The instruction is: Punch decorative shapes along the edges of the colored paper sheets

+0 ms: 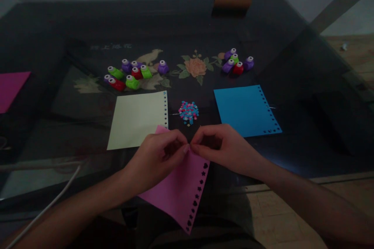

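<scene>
A pink paper sheet (178, 190) hangs tilted over the front table edge, with a row of small punched shapes, hearts and stars among them, down its right side. My left hand (162, 157) pinches the sheet's upper edge between thumb and forefinger. Right beside it, my right hand (219, 146) is closed in a pinch at the same edge, fingertips nearly touching the left ones. Whether anything small sits between the fingertips is hidden. Just beyond my hands lies a little heap of pink, blue and white confetti (188, 112).
A pale yellow sheet (137, 116) and a blue sheet (242, 111), both with punched edges, flank the confetti. Behind them stand several coloured craft punches (136, 73) on the left and more punches (238, 68) on the right. A magenta sheet (11, 89) lies far left; a white cable (55, 200) crosses nearby.
</scene>
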A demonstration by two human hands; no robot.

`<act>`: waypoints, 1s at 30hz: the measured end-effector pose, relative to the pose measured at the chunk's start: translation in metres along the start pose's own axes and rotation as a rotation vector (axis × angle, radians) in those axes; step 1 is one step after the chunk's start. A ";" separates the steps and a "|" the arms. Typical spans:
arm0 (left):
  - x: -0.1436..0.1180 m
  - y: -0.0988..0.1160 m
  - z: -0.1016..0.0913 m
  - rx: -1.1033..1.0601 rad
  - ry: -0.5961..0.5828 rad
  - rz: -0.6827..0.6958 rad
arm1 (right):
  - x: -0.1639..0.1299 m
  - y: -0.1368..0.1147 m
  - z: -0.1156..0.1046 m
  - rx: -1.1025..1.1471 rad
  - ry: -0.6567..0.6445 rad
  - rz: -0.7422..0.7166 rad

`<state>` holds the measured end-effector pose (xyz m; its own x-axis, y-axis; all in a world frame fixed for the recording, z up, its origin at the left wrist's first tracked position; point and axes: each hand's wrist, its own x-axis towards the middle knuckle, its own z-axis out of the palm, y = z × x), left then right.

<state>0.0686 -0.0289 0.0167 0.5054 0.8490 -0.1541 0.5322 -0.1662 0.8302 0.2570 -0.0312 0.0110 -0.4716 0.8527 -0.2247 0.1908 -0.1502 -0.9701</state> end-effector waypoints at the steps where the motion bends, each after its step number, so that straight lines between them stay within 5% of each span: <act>1: 0.000 0.000 0.000 -0.002 0.000 0.000 | 0.000 0.000 0.000 0.010 -0.008 0.000; 30: -0.004 -0.003 0.004 0.144 0.072 0.223 | 0.000 0.001 0.001 0.081 -0.039 0.071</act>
<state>0.0681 -0.0338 0.0128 0.5739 0.8162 0.0670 0.5071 -0.4184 0.7535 0.2564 -0.0320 0.0095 -0.4929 0.8185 -0.2951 0.1558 -0.2506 -0.9555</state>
